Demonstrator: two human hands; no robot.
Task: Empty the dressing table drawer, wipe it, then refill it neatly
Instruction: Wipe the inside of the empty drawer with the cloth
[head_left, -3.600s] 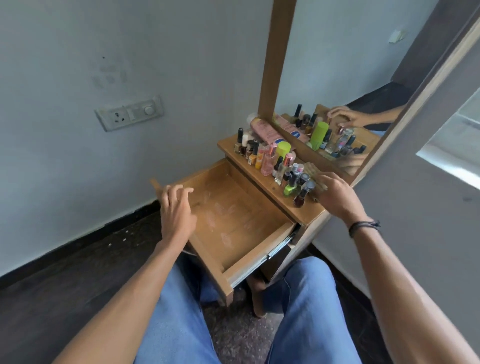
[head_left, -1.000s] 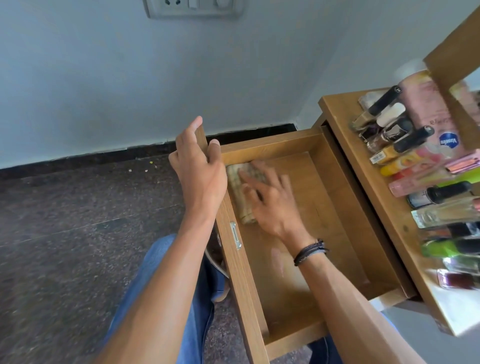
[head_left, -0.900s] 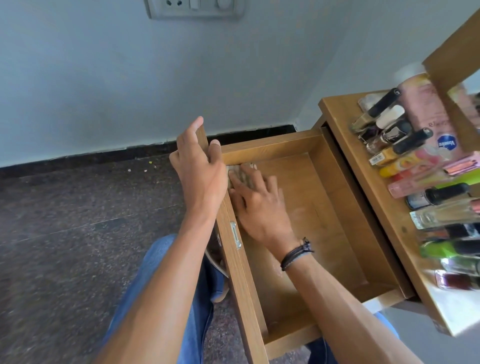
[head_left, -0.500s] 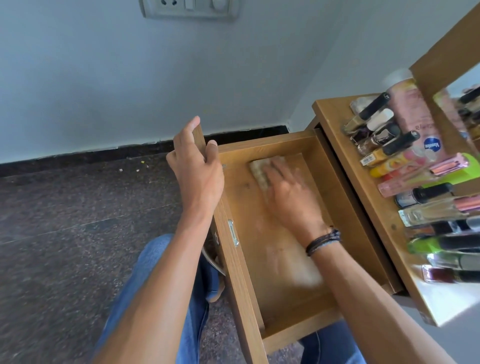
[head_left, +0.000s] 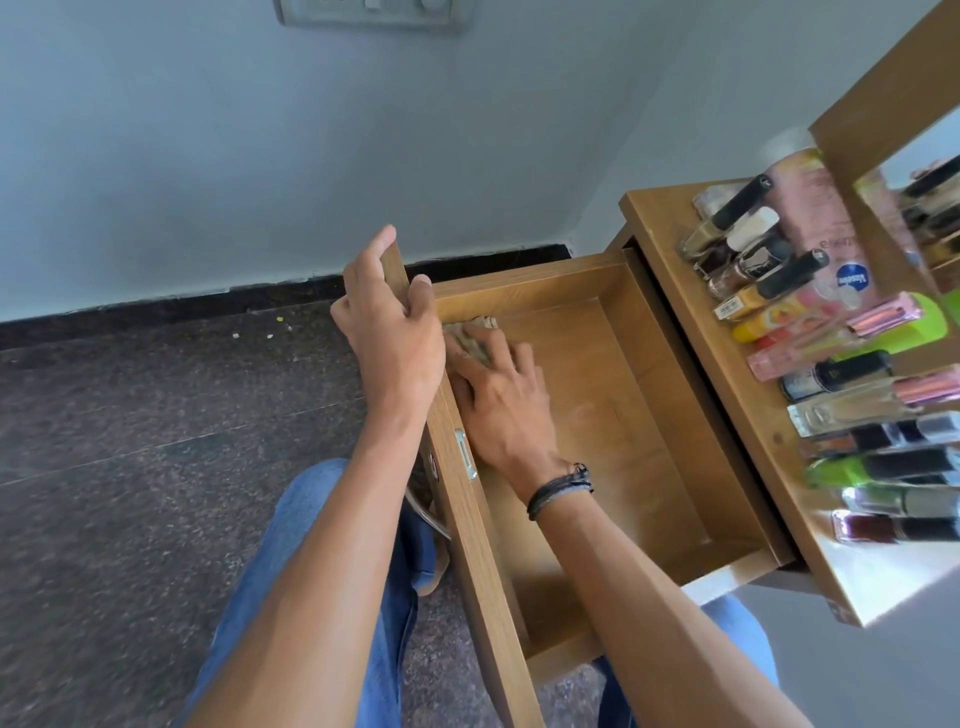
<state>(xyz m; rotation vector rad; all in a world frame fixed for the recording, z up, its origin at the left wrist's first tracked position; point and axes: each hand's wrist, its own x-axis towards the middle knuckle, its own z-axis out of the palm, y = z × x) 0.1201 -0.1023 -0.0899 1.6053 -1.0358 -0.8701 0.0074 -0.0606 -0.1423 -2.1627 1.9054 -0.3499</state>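
**A:** Where is the drawer (head_left: 613, 441)?

**B:** It is pulled well out of the dressing table. The only thing in it is a cloth (head_left: 470, 335), in the corner farthest from the person, against the front panel. The right hand (head_left: 501, 400) lies flat on the cloth, fingers nearly straight, pressing it to the drawer floor. The left hand (head_left: 389, 332) is curled over the panel's top edge and grips it.

**A:** How will they handle?

**B:** The cloth looks soft and limp, so I'd expect it to bunch unless it is kept under a flat palm. The drawer is stiff board and would probably slide under rubbing. That top edge seems the right place to brace it.

**A:** Anything hidden?

**B:** Most of the cloth is under the fingers, and the left hand covers that corner. The cosmetic bottles (head_left: 852, 410) crowd the bench (head_left: 753, 410) just beside the drawer. They are blurred and few labels can be read. The mirror (head_left: 924, 208) and the switch plate (head_left: 369, 13) are cut off by the frame.
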